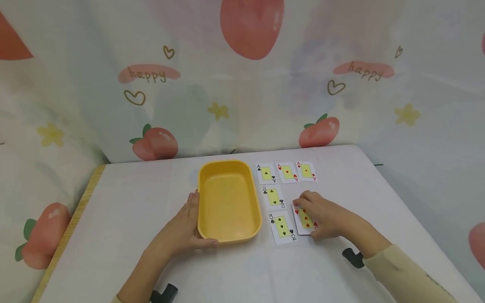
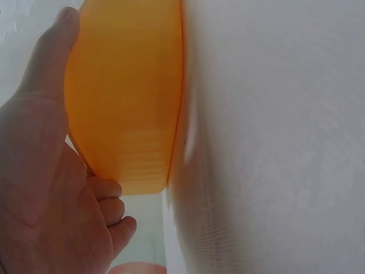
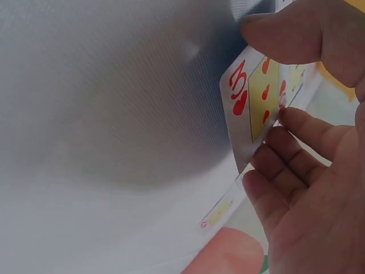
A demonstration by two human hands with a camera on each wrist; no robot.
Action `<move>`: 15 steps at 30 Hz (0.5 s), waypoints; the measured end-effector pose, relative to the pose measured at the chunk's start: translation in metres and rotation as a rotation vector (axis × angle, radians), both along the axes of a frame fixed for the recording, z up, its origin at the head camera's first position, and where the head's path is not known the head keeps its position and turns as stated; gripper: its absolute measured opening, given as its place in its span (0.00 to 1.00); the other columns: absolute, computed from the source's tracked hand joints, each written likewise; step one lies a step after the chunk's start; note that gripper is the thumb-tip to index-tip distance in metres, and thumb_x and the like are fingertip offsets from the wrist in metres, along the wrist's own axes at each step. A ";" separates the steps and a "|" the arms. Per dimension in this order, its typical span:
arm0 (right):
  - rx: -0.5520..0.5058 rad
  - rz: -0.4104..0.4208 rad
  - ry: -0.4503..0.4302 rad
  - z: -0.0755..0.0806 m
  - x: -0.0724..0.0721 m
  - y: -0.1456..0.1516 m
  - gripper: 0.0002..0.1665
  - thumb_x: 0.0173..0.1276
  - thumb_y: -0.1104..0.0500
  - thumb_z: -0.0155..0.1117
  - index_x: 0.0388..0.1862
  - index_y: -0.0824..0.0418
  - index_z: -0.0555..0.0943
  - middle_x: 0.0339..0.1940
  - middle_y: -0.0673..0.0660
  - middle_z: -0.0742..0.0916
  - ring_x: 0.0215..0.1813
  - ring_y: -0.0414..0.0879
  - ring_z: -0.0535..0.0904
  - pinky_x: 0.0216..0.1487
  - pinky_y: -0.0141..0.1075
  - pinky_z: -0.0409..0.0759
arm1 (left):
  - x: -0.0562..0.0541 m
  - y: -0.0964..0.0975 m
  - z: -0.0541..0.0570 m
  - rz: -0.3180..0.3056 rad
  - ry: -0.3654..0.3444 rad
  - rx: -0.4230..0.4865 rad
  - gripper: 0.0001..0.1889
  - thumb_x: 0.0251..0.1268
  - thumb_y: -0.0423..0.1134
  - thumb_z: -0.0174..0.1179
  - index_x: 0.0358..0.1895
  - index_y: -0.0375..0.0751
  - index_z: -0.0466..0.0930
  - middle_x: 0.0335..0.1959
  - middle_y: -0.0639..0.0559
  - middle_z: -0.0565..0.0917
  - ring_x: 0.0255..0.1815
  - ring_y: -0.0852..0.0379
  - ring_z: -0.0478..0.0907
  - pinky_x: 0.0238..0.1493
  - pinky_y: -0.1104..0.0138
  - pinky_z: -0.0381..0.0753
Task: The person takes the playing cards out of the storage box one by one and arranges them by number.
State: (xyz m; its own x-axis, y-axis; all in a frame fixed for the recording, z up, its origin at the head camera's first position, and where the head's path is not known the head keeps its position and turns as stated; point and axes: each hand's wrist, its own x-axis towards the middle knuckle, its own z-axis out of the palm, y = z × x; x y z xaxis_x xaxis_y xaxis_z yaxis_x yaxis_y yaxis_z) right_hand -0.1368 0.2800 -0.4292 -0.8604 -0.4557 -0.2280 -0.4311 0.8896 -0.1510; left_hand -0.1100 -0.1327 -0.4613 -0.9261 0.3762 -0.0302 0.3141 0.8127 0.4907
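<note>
My left hand (image 1: 182, 229) holds the near left corner of a yellow tray (image 1: 204, 235), fingers along its left side and thumb at the near wall. In the left wrist view the tray's wall (image 2: 125, 97) stands beside the thumb. My right hand (image 1: 322, 214) holds a playing card (image 1: 306, 219), a three of hearts, by its edges. The right wrist view shows this card (image 3: 262, 97) between thumb and fingers, tilted to the white cloth. I cannot tell whether more cards lie beneath it.
Left of that card lies a black three (image 1: 282, 227), with a two of clubs (image 1: 273, 197) above. Three aces, black (image 1: 267, 173), hearts (image 1: 287, 172) and diamonds (image 1: 306, 171), form the back row. A patterned curtain (image 1: 242, 105) hangs behind the white-covered table (image 1: 242, 282).
</note>
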 end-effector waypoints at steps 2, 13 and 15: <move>-0.009 -0.002 -0.018 -0.001 0.000 0.001 0.51 0.40 0.57 0.82 0.69 0.57 0.74 0.57 0.50 0.75 0.53 0.44 0.69 0.47 0.35 0.81 | 0.000 0.000 0.000 -0.002 0.008 -0.001 0.77 0.36 0.80 0.66 0.81 0.37 0.31 0.82 0.42 0.41 0.82 0.46 0.43 0.77 0.49 0.58; -0.030 -0.026 -0.109 -0.006 0.001 0.005 0.51 0.42 0.60 0.78 0.71 0.54 0.72 0.64 0.52 0.73 0.58 0.47 0.69 0.52 0.42 0.80 | 0.000 -0.006 -0.001 -0.016 0.067 -0.054 0.74 0.40 0.81 0.63 0.80 0.34 0.36 0.82 0.39 0.44 0.80 0.33 0.43 0.74 0.43 0.60; -0.032 -0.027 -0.083 -0.006 0.003 0.005 0.50 0.45 0.58 0.77 0.71 0.54 0.72 0.65 0.53 0.73 0.60 0.49 0.70 0.54 0.44 0.80 | 0.002 -0.011 0.000 -0.012 0.078 -0.069 0.73 0.42 0.81 0.62 0.80 0.35 0.36 0.82 0.40 0.43 0.81 0.33 0.42 0.75 0.43 0.59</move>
State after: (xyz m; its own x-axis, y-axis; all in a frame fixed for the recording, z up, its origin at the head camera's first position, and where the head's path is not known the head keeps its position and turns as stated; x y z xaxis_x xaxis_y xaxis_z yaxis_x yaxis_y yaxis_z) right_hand -0.1340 0.2854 -0.4356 -0.8513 -0.4408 -0.2845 -0.3919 0.8949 -0.2137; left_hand -0.1081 -0.1439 -0.4609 -0.9221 0.3866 0.0152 0.3588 0.8399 0.4073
